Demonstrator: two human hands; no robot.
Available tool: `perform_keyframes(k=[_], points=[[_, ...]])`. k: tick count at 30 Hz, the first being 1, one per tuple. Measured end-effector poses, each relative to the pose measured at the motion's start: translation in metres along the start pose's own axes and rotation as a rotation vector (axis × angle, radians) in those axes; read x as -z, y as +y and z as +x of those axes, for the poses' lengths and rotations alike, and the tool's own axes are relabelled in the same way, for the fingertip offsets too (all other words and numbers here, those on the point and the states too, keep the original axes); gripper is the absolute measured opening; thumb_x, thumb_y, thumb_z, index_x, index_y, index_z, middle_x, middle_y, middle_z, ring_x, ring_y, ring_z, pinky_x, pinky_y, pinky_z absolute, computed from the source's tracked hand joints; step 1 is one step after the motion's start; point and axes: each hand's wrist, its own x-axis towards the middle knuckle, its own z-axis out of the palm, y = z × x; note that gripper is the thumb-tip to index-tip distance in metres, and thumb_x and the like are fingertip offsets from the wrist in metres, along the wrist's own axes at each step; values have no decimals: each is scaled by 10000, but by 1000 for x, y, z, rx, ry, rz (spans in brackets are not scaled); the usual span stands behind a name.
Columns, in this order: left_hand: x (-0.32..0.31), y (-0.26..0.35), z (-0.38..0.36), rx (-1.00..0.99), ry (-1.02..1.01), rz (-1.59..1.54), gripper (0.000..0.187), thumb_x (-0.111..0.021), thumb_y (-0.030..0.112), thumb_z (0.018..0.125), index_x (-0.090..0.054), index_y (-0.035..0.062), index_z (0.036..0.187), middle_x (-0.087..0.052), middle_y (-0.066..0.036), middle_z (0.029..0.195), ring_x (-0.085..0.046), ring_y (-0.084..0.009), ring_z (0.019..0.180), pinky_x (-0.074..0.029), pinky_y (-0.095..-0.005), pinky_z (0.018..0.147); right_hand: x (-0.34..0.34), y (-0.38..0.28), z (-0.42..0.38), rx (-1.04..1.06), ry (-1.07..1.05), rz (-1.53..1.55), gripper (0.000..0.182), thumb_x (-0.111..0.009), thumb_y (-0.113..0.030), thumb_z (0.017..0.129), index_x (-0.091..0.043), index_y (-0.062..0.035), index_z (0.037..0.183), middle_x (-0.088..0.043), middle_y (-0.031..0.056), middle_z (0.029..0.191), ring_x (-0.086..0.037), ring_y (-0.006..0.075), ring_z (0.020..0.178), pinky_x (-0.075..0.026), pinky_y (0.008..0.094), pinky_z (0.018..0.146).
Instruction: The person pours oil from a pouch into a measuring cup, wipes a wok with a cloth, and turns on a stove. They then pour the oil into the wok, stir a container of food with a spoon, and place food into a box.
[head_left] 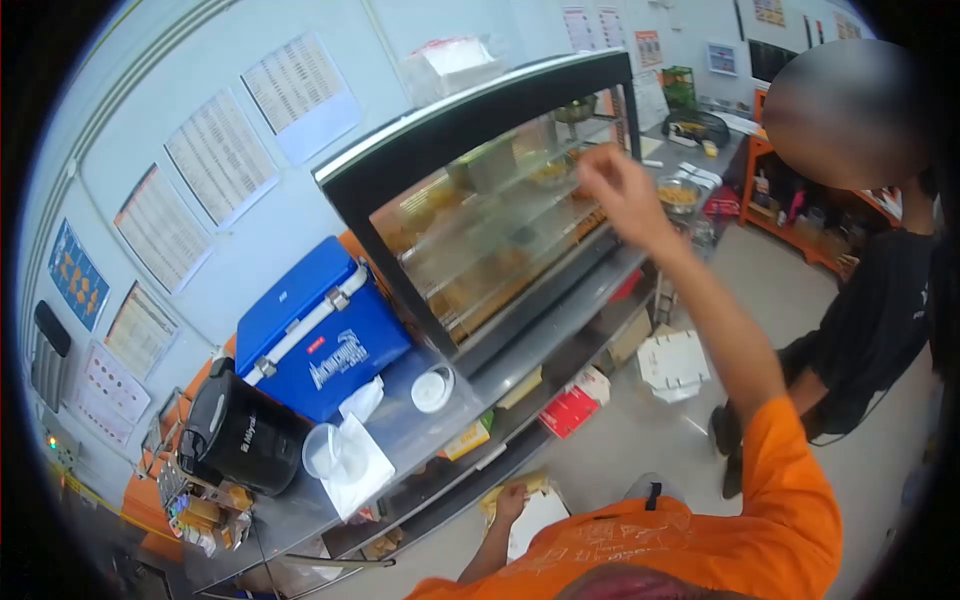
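My right hand (pixel 628 198) is raised in front of the glass display case (pixel 480 325), its fingers loosely bent and overlapping the right part of the glass. Trays of food show behind the pane on several shelves. Low at the bottom, my left hand (pixel 512 500) hangs near the counter's front edge with its fingers curled closed and no object showing in it. Behind that hand is a white sheet or box top (pixel 538 522) with a yellowish edge.
On the steel counter (pixel 425 425) are a blue cooler box (pixel 320 330), a black electric pot (pixel 250 430), a clear plastic cup (pixel 322 452), napkins and a white lid (pixel 432 388). Boxes fill the lower shelf. A person in black (pixel 868 310) stands at right, near an orange shelf (pixel 790 215).
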Motion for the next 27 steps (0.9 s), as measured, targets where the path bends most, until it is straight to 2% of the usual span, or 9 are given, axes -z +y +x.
perform_keyframes(k=[5,8,13,15,19,20,22,25,27], points=[[-42,177,44,-190,93,-362,272,-568,272,950,-624,13,1008,-662,-78,872,-641,-164,748,-516,-292,646,-55,77,254,665,41,-293,263,-580,-217,875,-634,13,992,-668,187,955,-638,354,880,-497,408,807],[-35,166,85,-61,153,-268,239,-572,216,939,-618,-6,1014,-645,-62,762,-627,-155,690,-504,-293,604,-95,123,342,399,-468,-436,250,-557,-156,873,-634,27,1024,-668,191,997,-631,327,951,-481,400,868],[-61,158,103,183,562,-492,236,-557,215,933,-607,-14,960,-656,-98,860,-672,-227,791,-538,-329,655,-128,175,400,720,-409,-338,267,-530,-117,881,-598,23,1098,-638,197,1060,-630,340,953,-488,408,842],[-71,161,114,241,646,-527,205,-555,185,917,-603,-5,975,-659,-108,884,-676,-243,821,-538,-330,662,-113,161,401,375,-725,-284,260,-560,-93,878,-591,31,1104,-625,191,1019,-653,316,829,-506,407,761],[-67,154,146,162,596,-498,238,-563,197,912,-583,-2,1042,-671,-116,939,-676,-243,841,-545,-337,685,-145,212,431,1015,-397,-497,297,-654,-91,846,-591,56,1096,-591,170,998,-639,275,639,-530,376,656],[-72,180,147,182,629,-402,256,-556,205,922,-574,-9,1061,-673,-117,955,-675,-241,846,-544,-334,695,-139,204,427,1018,-398,-481,297,-654,-91,846,-591,56,1096,-591,170,998,-639,275,639,-530,376,656],[-77,234,140,151,639,-433,267,-548,214,929,-576,-14,1065,-671,-113,951,-674,-237,852,-542,-329,700,-114,166,412,376,-729,-373,352,-712,-127,805,-610,43,1096,-601,185,1061,-642,317,826,-514,402,782],[-82,243,150,118,652,-440,288,-537,232,944,-578,-19,1079,-670,-106,949,-673,-232,864,-539,-320,711,-128,196,420,948,-466,-461,315,-728,-113,772,-649,42,1035,-624,203,1044,-617,344,948,-481,420,857],[-84,250,150,114,668,-402,298,-535,240,950,-577,-20,1089,-670,-104,950,-672,-229,870,-537,-317,715,-127,184,416,841,-542,-530,274,-721,-100,767,-664,39,997,-634,205,1009,-620,346,940,-480,420,855]])
